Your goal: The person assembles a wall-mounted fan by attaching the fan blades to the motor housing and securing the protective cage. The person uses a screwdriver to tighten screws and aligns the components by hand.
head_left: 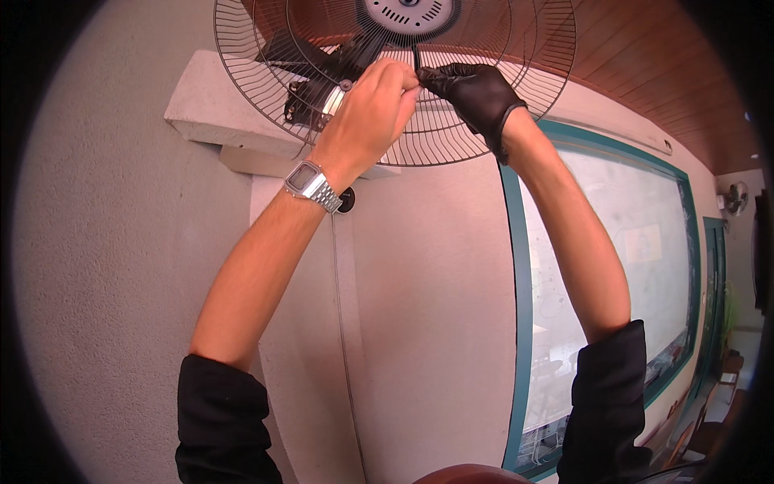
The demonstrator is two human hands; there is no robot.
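Reaching up toward 12 o'clock in the head view, two hands meet in front of a large fan [409, 34], which fills the top of the view and is cut off by its upper edge. The fan's wire cage [447, 152] curves round below them, and a pale round hub plate [393, 11] sits just above.

The left hand [377, 105], bare, comes to the cage from 7 o'clock with its fingers drawn in and tips together. The right hand [476, 93], in a black glove, comes from 4 o'clock, thumb and fingers bunched, its tips just beside the left ones. A thin dark strip [417, 58] runs down from the hub to the fingertips. How tightly either hand is closed, or whether it grips the strip or a wire, I cannot tell.

A silver watch [305, 179] circles the left wrist, and black sleeves [222, 419] cover both arms from about the elbow.

At 10 o'clock a pale beam [234, 113] juts out partly behind the cage. A wooden ceiling [645, 89] slopes away at 2 o'clock, and a teal-framed window [613, 258] stands at 3, with a smaller fan [735, 198] well beyond it.
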